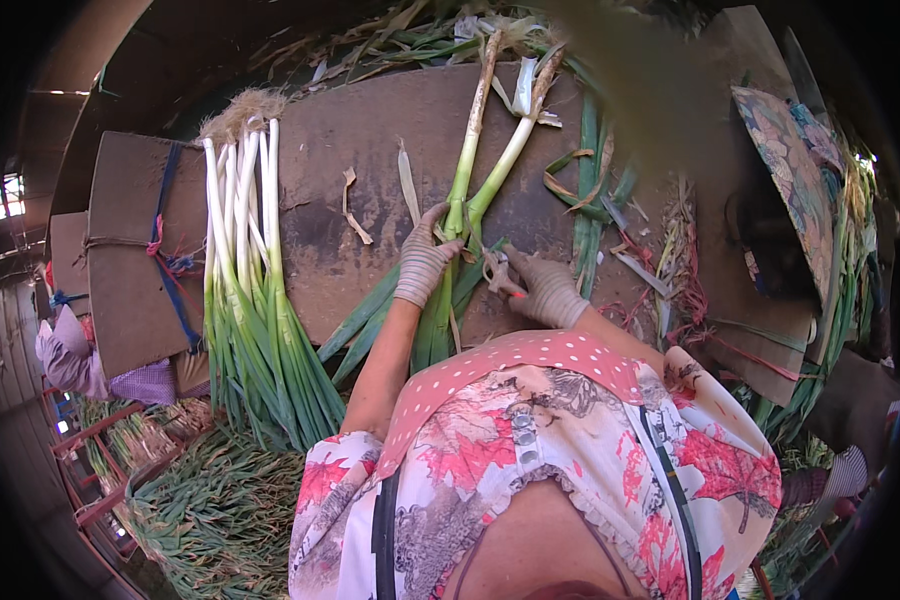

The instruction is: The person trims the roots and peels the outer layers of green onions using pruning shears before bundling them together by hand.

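Note:
Two large green onions (469, 140) lie lengthwise in front of me, roots away, with brown outer skin still on their far ends. My left hand (427, 262), in a grey glove, is closed round their stalks where the white turns green. Close by on the right, my gloved right hand (548, 288) has its fingers drawn together at the leaves. A small orange-red bit shows at those fingers; what they hold is unclear. To the left lies a bundle of peeled green onions (274, 200), white stalks and hairy roots at the far end, green leaves hanging over the near edge.
Brown work board (340, 180) carries scraps of dry skin (351, 205). Loose green leaves (587, 200) and pink string (690, 310) lie to the right. A blue strap (170, 250) crosses the board's left part. Piled green onions (220, 510) fill the lower left. Another person's sleeve (70, 350) shows far left.

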Action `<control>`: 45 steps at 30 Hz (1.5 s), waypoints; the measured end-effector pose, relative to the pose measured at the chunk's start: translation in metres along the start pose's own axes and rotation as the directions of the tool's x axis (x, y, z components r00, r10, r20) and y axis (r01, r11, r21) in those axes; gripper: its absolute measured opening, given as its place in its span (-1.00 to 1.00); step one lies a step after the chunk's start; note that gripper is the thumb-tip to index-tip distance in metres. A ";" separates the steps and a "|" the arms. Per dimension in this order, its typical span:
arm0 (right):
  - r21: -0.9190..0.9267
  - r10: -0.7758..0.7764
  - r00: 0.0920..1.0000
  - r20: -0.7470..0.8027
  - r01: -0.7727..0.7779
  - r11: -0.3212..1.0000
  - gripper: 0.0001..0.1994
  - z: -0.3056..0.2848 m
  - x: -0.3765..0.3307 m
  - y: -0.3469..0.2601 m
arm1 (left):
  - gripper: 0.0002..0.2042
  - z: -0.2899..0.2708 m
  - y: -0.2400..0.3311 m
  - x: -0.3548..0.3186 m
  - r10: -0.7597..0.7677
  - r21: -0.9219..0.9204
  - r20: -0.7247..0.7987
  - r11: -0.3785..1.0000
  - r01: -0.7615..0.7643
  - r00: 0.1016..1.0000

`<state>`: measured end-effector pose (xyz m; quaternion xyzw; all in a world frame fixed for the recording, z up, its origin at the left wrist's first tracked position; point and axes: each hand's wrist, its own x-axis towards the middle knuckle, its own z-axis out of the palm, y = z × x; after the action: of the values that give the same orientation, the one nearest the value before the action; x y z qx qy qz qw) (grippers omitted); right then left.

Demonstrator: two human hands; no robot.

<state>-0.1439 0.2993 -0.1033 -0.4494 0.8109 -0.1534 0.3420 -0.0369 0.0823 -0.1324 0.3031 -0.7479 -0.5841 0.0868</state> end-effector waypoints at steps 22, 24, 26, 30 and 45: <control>-0.149 0.017 0.899 -0.438 -0.091 0.985 -0.41 -0.104 0.180 0.039 | -0.35 -0.025 0.009 -0.050 -0.326 -0.534 0.207 0.752 0.386 0.922; -0.095 0.063 0.959 -0.275 -0.092 0.991 -0.40 -0.113 0.155 0.006 | -0.35 -0.036 0.008 -0.053 -0.319 -0.664 0.284 0.615 0.425 0.904; -0.130 0.064 0.979 -0.192 -0.090 0.987 -0.40 -0.091 0.121 -0.005 | -0.40 -0.036 0.008 -0.051 -0.308 -0.678 0.306 0.594 0.433 0.901; -0.172 0.013 0.990 -0.142 -0.038 0.984 -0.24 -0.051 0.090 -0.007 | -0.42 -0.036 0.004 -0.056 -0.356 -0.678 0.346 0.545 0.494 0.868; -0.128 0.112 0.962 -0.248 -0.147 0.981 -0.28 -0.100 0.164 0.008 | -0.56 -0.039 -0.003 -0.053 0.345 0.740 -0.210 0.668 -0.082 0.915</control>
<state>-0.2777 0.1608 -0.1038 -0.3971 0.8830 -0.1240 0.2174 0.0258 0.0794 -0.1111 0.3155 -0.9204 -0.1712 0.1550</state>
